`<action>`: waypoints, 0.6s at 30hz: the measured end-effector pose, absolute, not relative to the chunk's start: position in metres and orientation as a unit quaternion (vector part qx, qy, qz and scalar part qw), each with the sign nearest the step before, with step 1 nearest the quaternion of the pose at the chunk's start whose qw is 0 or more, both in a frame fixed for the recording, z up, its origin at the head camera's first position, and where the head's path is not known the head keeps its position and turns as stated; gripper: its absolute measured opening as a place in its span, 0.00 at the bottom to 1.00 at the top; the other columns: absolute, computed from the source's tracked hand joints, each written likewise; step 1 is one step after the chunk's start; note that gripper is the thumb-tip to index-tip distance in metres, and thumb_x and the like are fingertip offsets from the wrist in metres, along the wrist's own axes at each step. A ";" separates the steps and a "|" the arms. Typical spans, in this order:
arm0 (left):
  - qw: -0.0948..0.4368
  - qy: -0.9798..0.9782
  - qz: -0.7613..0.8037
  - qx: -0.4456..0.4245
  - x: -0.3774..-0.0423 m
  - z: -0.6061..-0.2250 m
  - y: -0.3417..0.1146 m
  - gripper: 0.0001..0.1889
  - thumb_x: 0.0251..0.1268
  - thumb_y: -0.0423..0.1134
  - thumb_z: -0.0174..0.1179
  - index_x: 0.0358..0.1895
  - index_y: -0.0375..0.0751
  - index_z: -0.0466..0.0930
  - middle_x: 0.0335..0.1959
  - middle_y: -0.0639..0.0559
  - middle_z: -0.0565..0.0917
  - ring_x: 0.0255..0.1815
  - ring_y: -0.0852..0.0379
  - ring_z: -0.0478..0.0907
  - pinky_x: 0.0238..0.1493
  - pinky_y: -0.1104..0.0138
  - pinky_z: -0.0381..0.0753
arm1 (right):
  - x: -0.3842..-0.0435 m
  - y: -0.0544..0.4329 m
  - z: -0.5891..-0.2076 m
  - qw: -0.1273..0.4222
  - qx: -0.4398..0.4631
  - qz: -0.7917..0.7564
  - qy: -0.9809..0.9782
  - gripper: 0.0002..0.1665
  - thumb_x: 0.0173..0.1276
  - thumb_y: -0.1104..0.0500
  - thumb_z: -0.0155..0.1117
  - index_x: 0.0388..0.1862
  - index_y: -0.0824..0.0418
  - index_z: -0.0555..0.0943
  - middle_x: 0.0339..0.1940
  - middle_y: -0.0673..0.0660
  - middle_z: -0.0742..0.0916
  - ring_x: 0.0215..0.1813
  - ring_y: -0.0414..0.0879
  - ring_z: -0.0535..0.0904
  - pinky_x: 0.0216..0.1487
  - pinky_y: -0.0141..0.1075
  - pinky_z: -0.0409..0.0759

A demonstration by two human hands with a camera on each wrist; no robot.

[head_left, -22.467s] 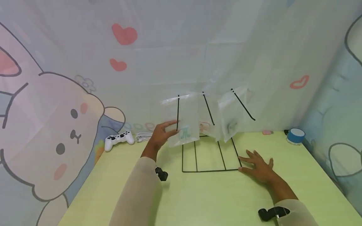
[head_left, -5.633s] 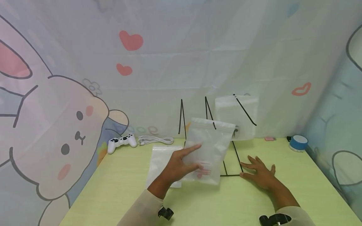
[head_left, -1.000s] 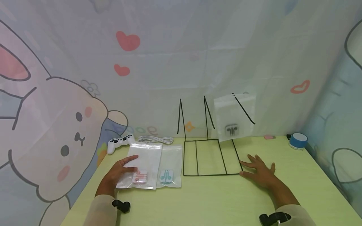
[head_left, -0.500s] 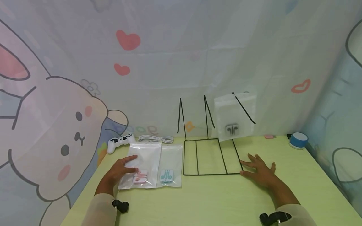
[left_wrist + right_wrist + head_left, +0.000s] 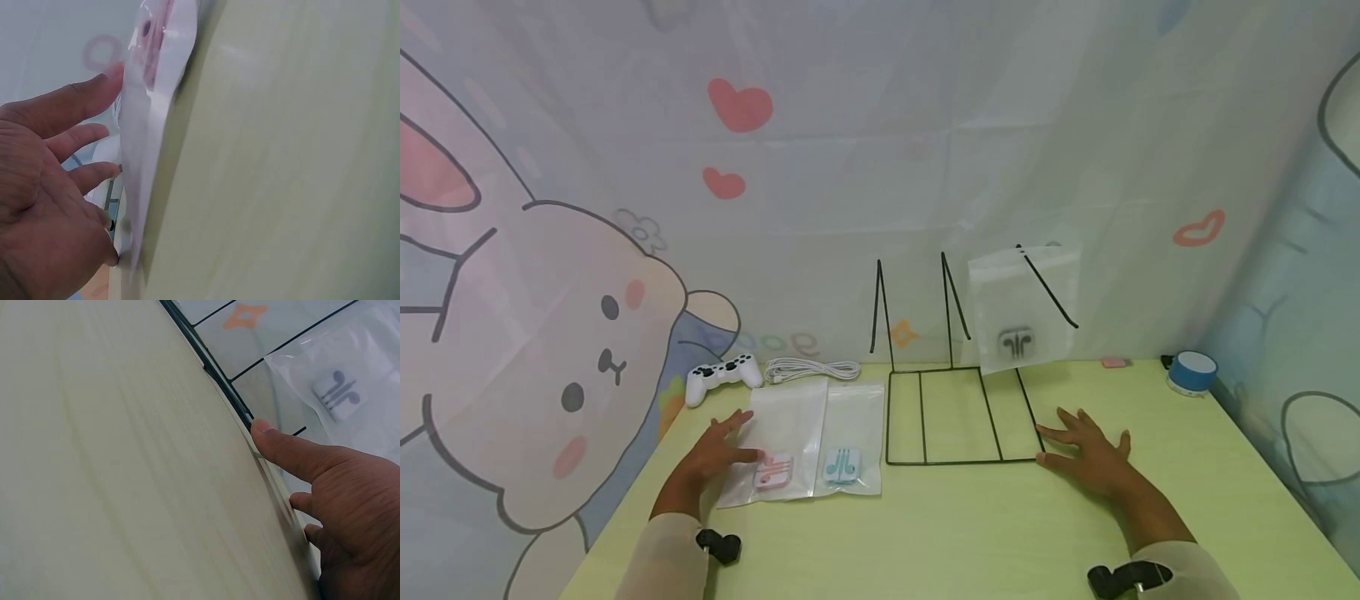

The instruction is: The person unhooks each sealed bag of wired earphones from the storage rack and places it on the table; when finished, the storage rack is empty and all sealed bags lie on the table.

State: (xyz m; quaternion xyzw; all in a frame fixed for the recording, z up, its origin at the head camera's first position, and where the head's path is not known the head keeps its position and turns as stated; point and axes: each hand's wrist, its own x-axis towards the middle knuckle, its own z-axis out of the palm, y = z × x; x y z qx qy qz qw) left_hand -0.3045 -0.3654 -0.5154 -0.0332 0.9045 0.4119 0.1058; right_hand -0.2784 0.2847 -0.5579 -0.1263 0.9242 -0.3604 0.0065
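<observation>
While right fingers (image 5: 1057, 436) touch rack edge (image 5: 1028, 406); bags (image 5: 854, 429) beside.

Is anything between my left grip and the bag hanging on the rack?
Possibly: the bare middle hook of the rack juts out left of the hanging bag, so your left grip might brush it reaching straight across. In front, only the bag's own hook shows.

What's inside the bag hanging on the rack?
Inside the hanging bag, a small case with dark earphones shows near the bottom. The back of the case is turned away, unseen.
</observation>
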 end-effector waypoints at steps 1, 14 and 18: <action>0.104 0.905 0.412 -0.031 -0.305 -0.515 -0.365 0.55 0.61 0.44 0.81 0.89 0.44 0.57 0.92 0.36 0.43 0.90 0.26 0.20 0.82 0.23 0.29 | -0.278 0.285 -0.557 0.006 -0.126 -0.360 0.924 0.37 0.74 0.38 0.73 0.77 0.51 0.82 0.89 0.72 0.63 0.89 0.79 0.44 0.68 0.88 0.17; 0.066 0.933 0.349 0.055 -0.302 -0.501 -0.312 0.55 0.69 0.54 0.74 0.90 0.38 0.52 0.93 0.34 0.41 0.91 0.25 0.23 0.81 0.22 0.24 | -0.278 0.285 -0.557 0.014 -0.122 -0.368 0.922 0.38 0.74 0.36 0.72 0.76 0.52 0.82 0.90 0.72 0.61 0.90 0.79 0.41 0.69 0.86 0.13; 0.060 0.936 0.340 0.074 -0.298 -0.497 -0.288 0.55 0.70 0.55 0.73 0.90 0.41 0.50 0.93 0.35 0.41 0.92 0.27 0.29 0.83 0.23 0.29 | -0.276 0.284 -0.556 0.015 -0.123 -0.371 0.921 0.38 0.74 0.37 0.72 0.76 0.52 0.82 0.90 0.72 0.62 0.90 0.79 0.41 0.69 0.87 0.14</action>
